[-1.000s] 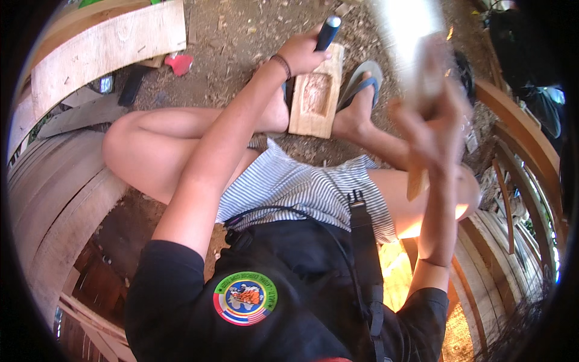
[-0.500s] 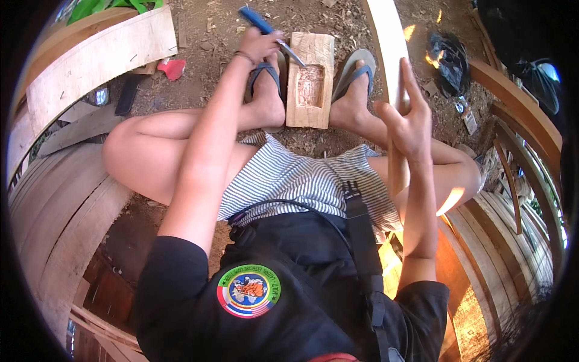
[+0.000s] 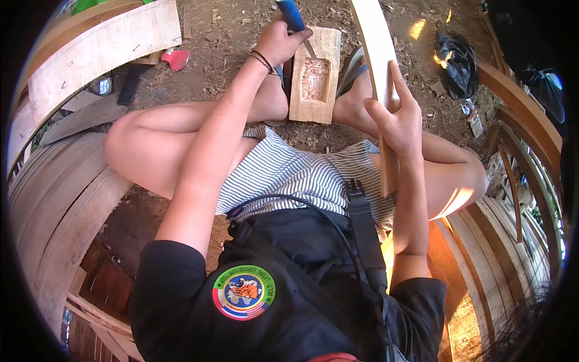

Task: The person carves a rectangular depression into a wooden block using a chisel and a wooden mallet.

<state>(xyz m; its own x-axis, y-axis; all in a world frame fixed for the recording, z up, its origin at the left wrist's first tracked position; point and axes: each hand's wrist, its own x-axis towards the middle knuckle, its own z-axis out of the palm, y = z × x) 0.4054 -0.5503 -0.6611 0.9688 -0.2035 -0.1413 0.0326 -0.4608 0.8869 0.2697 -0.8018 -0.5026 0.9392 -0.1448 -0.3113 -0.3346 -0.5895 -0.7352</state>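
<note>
Your left hand (image 3: 278, 44) was closed round the smooth blue handle of one chisel (image 3: 291, 14), its narrow metal blade reaching the far end of the rough-floored, rectangular hollow (image 3: 313, 81) in one pale wooden block (image 3: 312, 113), which lay between your two feet (image 3: 356, 99) on the chip-strewn dirt ground (image 3: 229, 36). Your right hand (image 3: 399, 125) grasped one long, flat-sided wooden bar (image 3: 371, 42), forefinger stretched along it, while one crumpled black plastic bag (image 3: 455, 66) lay farther right.
</note>
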